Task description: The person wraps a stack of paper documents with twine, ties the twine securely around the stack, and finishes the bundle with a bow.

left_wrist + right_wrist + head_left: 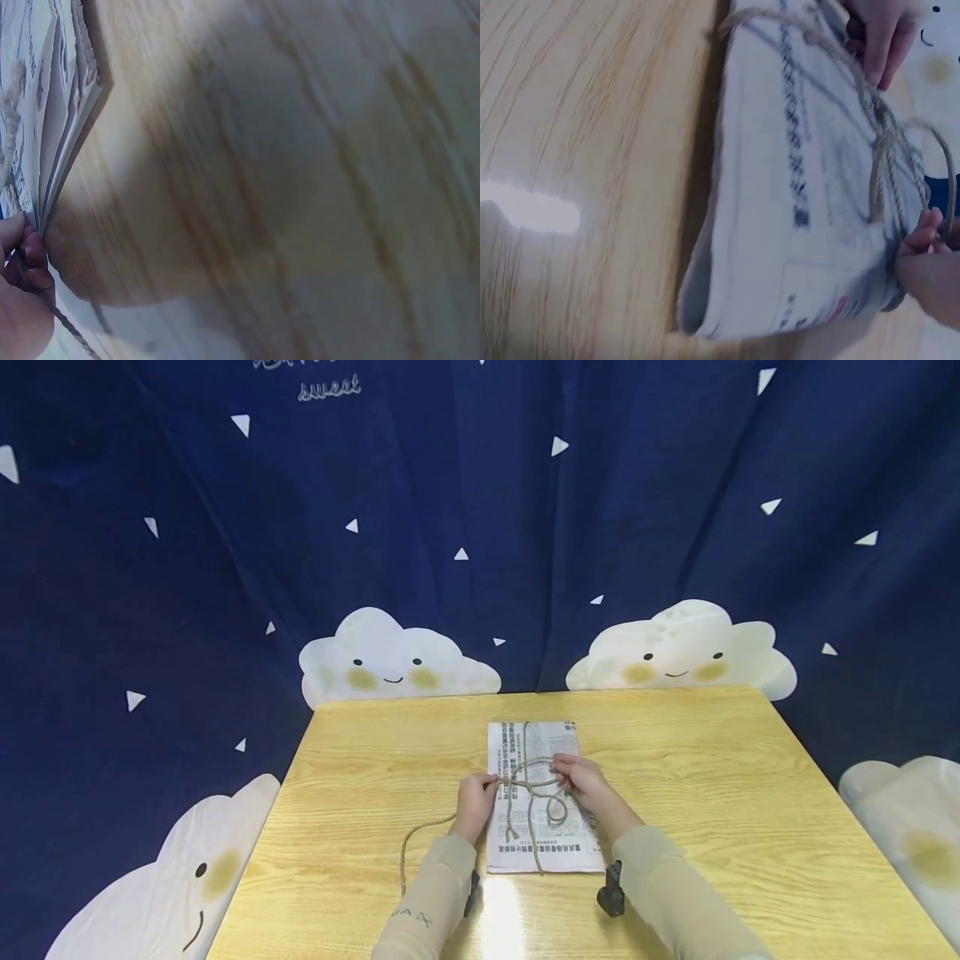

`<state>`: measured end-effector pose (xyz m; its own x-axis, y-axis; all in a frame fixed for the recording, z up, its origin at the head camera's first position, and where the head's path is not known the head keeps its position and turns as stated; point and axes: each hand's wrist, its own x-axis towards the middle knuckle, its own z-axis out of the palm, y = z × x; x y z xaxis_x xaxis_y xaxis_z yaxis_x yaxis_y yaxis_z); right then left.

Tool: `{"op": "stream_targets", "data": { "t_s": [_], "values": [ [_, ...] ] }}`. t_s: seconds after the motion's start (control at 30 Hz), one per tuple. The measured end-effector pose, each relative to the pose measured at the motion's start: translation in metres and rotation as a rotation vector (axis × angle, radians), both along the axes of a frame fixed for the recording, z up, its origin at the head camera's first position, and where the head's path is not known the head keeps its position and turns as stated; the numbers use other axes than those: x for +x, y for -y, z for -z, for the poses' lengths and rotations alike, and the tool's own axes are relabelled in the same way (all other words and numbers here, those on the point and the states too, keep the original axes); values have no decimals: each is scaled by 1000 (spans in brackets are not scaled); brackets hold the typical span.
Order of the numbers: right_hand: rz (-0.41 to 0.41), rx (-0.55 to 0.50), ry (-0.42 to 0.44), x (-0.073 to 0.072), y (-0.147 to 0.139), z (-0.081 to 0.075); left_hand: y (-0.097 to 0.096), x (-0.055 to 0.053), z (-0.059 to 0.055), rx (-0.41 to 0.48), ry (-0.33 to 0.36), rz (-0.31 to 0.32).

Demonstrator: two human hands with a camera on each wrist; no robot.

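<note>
Two hands meet over the paper from where I stand. The left hand (474,806) pinches the twine (530,814) between curled fingers at the stack's left edge, I'd guess to hold that strand snug against the crossing. The right hand (588,783) grips a raised loop on the other side, probably so it doesn't close up on itself.

Between them lies the newspaper stack (546,827), flat on the table, its weight presumably steadying it against the tugging. One strand runs its length, others cross near the middle, and a small curl sits beside the crossing. The twine is brown, twisted and fibrous, with a frayed end lying on the print. One paper edge is a soft, rounded fold; another shows thin, separate layers. Past the left hand, a long tail bends over the tabletop.

Pale sleeves (678,893) cover both arms. The table (337,777) is yellowish, wood-grained and shiny; behind hangs a navy curtain (420,485) with smiling clouds.
</note>
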<state>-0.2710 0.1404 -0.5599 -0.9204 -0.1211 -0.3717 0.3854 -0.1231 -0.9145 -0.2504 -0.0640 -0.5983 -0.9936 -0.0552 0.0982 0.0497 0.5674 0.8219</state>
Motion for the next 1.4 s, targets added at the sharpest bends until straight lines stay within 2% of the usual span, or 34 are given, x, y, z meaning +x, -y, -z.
{"op": "stream_targets", "data": {
  "t_s": [0.17,0.23,0.3,0.4,0.5,0.63,0.83,1.0,1.2,1.4],
  "values": [
    [-22,-10,-49,-3,-6,6,-1,1,-2,-7,1,3],
    [-19,17,-72,-2,-7,6,-1,1,-2,-10,2,6],
    [-3,110,-110,2,-6,4,-1,1,-3,-11,4,9],
    [47,373,-169,11,-1,0,1,1,-3,-22,9,23],
    [94,592,-179,24,6,-3,4,1,-5,-45,29,58],
    [82,680,-129,39,15,-4,12,2,-11,-119,58,128],
    [96,562,-43,42,24,2,31,9,-22,-242,87,257],
    [114,450,1,37,21,7,52,22,-28,-372,118,335],
    [82,353,1,34,5,9,81,39,-39,-527,159,327],
    [101,339,16,30,-9,11,106,45,-48,-603,197,245]
  ]
}}
